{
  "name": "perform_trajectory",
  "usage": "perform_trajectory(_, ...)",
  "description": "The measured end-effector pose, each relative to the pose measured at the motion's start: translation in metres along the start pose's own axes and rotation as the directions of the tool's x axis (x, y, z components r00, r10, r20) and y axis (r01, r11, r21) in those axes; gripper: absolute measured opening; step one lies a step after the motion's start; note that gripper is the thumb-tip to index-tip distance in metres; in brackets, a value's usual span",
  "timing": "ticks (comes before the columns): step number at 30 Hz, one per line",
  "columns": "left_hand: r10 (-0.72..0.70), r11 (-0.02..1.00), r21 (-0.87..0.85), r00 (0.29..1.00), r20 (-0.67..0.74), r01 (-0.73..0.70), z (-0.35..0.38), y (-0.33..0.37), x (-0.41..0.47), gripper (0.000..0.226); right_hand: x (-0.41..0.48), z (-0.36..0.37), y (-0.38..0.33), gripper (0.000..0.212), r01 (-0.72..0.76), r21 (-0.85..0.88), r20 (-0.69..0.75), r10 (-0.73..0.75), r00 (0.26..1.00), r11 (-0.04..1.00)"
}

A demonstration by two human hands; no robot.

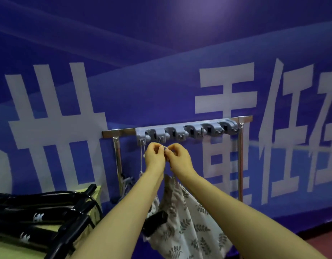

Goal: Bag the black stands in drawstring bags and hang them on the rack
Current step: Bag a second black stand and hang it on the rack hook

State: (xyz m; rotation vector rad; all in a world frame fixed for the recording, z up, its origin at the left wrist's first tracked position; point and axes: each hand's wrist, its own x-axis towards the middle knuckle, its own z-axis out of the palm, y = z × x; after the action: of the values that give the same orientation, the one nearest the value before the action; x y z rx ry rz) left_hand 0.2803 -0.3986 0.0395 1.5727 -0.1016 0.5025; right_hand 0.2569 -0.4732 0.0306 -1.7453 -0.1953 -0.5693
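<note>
While leaf-print bag [182,217] hangs below, left hand [155,157], right hand [179,158] pinch its cord [164,146] together under rack [185,130].

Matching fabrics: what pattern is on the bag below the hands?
The drawstring bag is white with grey leaf sprigs; head view.

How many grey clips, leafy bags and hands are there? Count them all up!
Grey plastic clips on the metal rack: 5
White leaf-print cloth drawstring bags: 2
Bare hands, left and right: 2
Total: 9
</note>
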Motion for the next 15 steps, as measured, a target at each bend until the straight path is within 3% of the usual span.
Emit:
perform_trajectory(12,0.021,1.0,-0.002,0.998,-0.054,-0.021,0.013,-0.013,0.072,0.01,0.084,0.01,0.012,0.005,0.115,-0.205,-0.082,-0.134,0.988,0.972)
perform_trajectory(15,-0.003,1.0,0.027,0.996,-0.085,0.006,0.019,-0.022,0.08,0.013,0.096,0.016,0.021,0.004,0.086,-0.201,-0.099,-0.107,0.989,0.976)
